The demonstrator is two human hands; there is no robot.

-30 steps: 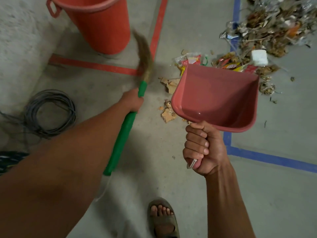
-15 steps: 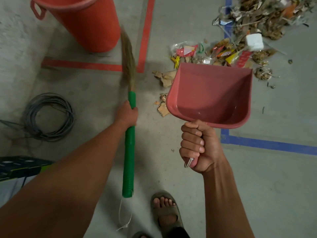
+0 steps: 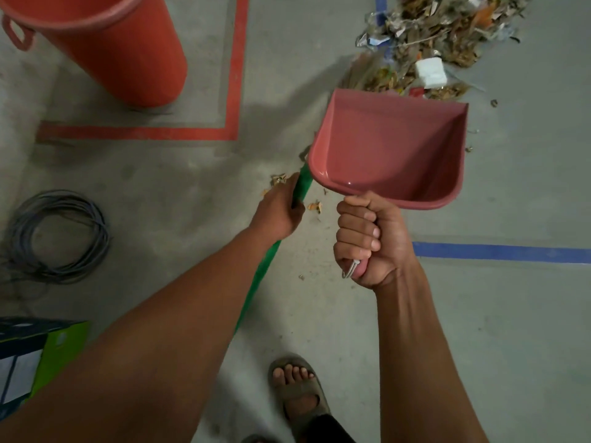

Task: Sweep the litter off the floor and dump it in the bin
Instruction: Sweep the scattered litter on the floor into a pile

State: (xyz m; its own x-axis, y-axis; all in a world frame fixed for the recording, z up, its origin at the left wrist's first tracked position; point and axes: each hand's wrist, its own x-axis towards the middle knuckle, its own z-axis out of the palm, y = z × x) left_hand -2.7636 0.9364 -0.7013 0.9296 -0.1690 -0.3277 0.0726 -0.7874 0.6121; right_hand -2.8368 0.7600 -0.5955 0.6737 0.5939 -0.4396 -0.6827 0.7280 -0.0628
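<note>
Grey concrete floor [image 3: 479, 314] spreads underfoot, marked with red tape [image 3: 235, 75] on the far left and blue tape [image 3: 499, 252] running off to the right. An orange bin [image 3: 128, 49] stands at the far left, inside the red corner. Litter [image 3: 447, 33], mostly dry leaves, torn wrappers and a white foam block, lies heaped at the far right, across the blue line.

A person's right hand [image 3: 371, 241] is closed in a tight fist around the handle of a pink dustpan [image 3: 390, 148], all fingers wrapped round it. The pan is empty, held with its open lip pointing away toward the heap and just short of it.

Their left hand [image 3: 279, 212] grips the green handle of a broom [image 3: 270, 260], fingers curled round the shaft. That handle slants up to the right and passes behind the pan's left side; the bristles, blurred, show beyond the pan at the near edge of the heap. A few small scraps [image 3: 315, 206] lie on the concrete beside this hand.

Nearer, a coil of grey cable [image 3: 57, 235] sits on the left, a green box [image 3: 48, 346] lies at the near left edge, and a sandalled foot [image 3: 297, 388] stands near the bottom.
</note>
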